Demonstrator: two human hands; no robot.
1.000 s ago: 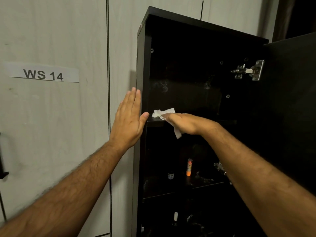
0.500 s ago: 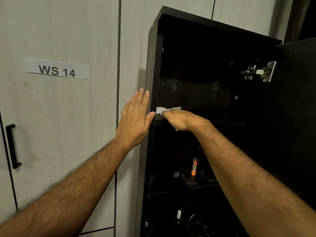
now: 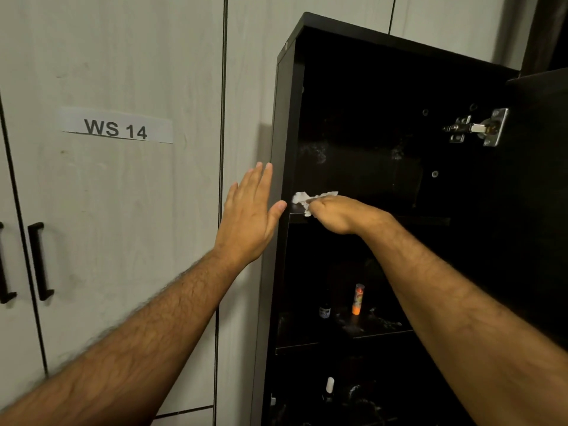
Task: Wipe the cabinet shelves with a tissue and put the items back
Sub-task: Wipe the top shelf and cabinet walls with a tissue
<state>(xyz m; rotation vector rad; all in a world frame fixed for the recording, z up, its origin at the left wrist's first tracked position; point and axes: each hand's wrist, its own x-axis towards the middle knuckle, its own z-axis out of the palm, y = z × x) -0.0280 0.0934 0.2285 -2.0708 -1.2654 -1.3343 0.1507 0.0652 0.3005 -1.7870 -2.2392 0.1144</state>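
Right hand (image 3: 341, 214) curled around a crumpled white tissue (image 3: 302, 200), pressed on the top shelf (image 3: 430, 221) at its front left corner inside the black cabinet (image 3: 353, 87). Left hand (image 3: 250, 216) flat, fingers straight and together, against the cabinet's left outer side. Orange tube (image 3: 358, 299) upright on the middle shelf.

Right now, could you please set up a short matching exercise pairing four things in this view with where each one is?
Things:
1. tissue
2. orange tube
3. left hand
4. metal hinge

Places:
A. flat against the cabinet's outer left side, fingers straight
B. upright on the middle shelf
C. at the upper right of the cabinet, by the open door
D. held by the right hand at the left end of the upper shelf

Pairs: 1-D, 2-B, 3-A, 4-C
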